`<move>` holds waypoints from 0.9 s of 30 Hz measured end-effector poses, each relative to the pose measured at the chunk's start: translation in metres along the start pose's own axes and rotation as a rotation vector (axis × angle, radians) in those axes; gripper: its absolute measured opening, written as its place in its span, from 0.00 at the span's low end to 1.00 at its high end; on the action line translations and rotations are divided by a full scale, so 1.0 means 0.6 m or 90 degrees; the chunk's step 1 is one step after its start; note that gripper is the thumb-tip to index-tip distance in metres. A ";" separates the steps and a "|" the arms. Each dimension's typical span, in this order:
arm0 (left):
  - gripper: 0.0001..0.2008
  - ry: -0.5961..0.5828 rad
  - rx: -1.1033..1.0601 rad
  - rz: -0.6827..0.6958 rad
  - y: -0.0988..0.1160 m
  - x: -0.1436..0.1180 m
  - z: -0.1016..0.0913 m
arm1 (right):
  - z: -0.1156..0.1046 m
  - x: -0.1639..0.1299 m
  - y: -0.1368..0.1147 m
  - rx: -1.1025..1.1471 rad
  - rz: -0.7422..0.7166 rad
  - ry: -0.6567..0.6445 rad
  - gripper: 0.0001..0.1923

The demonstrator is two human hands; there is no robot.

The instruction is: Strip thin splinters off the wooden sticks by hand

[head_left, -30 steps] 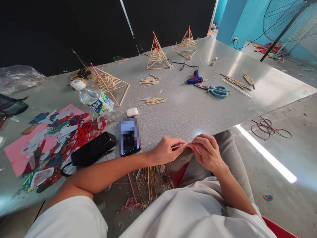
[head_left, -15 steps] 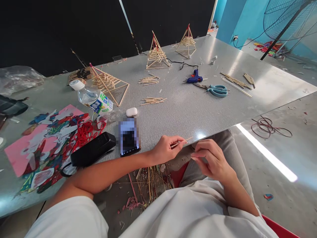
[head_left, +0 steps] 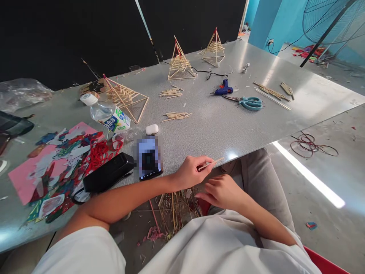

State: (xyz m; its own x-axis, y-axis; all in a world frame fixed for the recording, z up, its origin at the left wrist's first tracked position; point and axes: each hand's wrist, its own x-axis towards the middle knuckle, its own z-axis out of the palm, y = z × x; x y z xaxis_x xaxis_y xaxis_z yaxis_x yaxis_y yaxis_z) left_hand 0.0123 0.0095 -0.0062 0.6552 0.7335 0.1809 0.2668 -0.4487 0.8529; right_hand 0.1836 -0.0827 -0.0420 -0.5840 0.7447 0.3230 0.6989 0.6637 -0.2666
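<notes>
My left hand (head_left: 192, 172) rests at the near edge of the grey table (head_left: 216, 125) and pinches a thin wooden stick (head_left: 212, 163) that points right. My right hand (head_left: 221, 191) hangs below the table edge over my lap, fingers loosely apart, holding nothing that I can see. A phone (head_left: 148, 158) lies just left of my left hand. Loose stick bundles (head_left: 176, 115) lie farther out on the table.
Three stick pyramids (head_left: 179, 61) stand on the table, one (head_left: 127, 97) tipped on its side. A blue glue gun (head_left: 224, 88), teal scissors (head_left: 250, 103), a lying water bottle (head_left: 110, 113), a black case (head_left: 107, 176) and coloured paper scraps (head_left: 57, 163) are around. Broken sticks (head_left: 171, 209) litter the floor.
My right hand let go of the stick and dropped from the table edge down toward my lap. My left hand kept the stick and stayed in place.
</notes>
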 end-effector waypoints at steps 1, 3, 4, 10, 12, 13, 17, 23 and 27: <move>0.15 -0.002 0.001 0.003 0.000 0.000 0.000 | -0.012 -0.003 0.006 0.006 0.015 0.063 0.27; 0.15 -0.010 -0.001 0.011 0.001 0.001 -0.002 | -0.041 -0.010 0.022 -0.008 0.083 0.187 0.25; 0.14 -0.016 -0.005 0.015 0.002 0.002 -0.002 | -0.054 -0.013 0.032 -0.031 0.137 0.238 0.22; 0.15 -0.057 -0.032 0.033 0.003 0.001 -0.003 | -0.081 -0.020 0.082 0.132 0.189 0.133 0.14; 0.14 -0.064 -0.031 0.045 0.002 0.000 -0.003 | -0.079 -0.021 0.089 0.239 0.168 0.094 0.14; 0.14 -0.070 -0.029 0.048 0.002 0.000 -0.003 | -0.078 -0.021 0.090 0.273 0.169 0.085 0.13; 0.14 -0.095 -0.014 0.040 0.002 0.000 -0.005 | -0.077 -0.022 0.086 0.317 0.165 0.048 0.11; 0.13 -0.106 -0.024 -0.004 0.003 0.003 -0.008 | -0.084 -0.025 0.083 0.305 0.130 0.009 0.11; 0.12 -0.112 -0.021 -0.002 0.004 0.003 -0.009 | -0.085 -0.027 0.083 0.321 0.123 -0.018 0.13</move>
State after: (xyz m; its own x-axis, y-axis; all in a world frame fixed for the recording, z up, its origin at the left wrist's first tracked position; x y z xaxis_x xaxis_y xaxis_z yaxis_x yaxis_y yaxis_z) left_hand 0.0100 0.0125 -0.0010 0.7689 0.6327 0.0920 0.2475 -0.4273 0.8696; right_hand 0.2492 -0.0655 -0.0140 -0.4808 0.8533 0.2017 0.5139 0.4606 -0.7237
